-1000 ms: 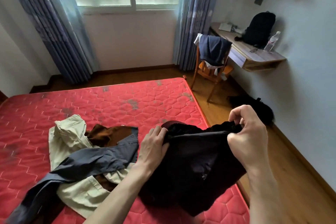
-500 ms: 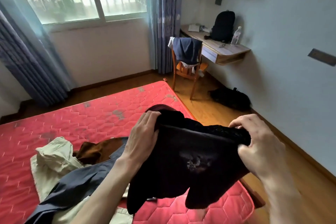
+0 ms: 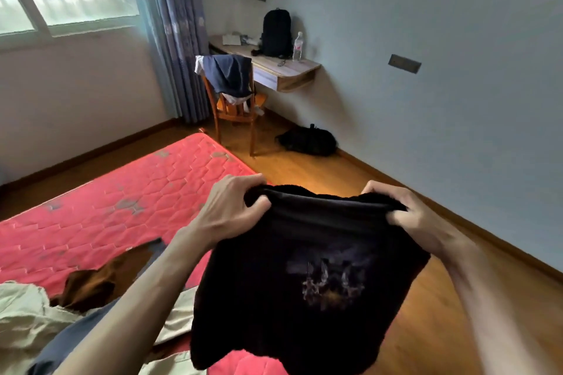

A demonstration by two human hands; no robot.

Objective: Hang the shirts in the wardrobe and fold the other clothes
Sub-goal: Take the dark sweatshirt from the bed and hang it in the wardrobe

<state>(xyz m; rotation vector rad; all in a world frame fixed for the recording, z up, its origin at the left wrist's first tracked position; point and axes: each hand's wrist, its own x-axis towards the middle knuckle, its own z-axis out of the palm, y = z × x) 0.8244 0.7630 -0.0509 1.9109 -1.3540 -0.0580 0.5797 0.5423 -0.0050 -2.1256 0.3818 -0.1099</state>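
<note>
We've got the black printed cotton shirt [image 3: 307, 277] up in the air over the red quilted mattress [image 3: 122, 207] edge. Left hand [image 3: 231, 210] and right hand [image 3: 417, 216] each have a closed grip bunching its top hem, probably the collar or shoulders, so it hangs flat for sorting.

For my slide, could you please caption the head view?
Both hands, left and right, hold up a black shirt.
</note>
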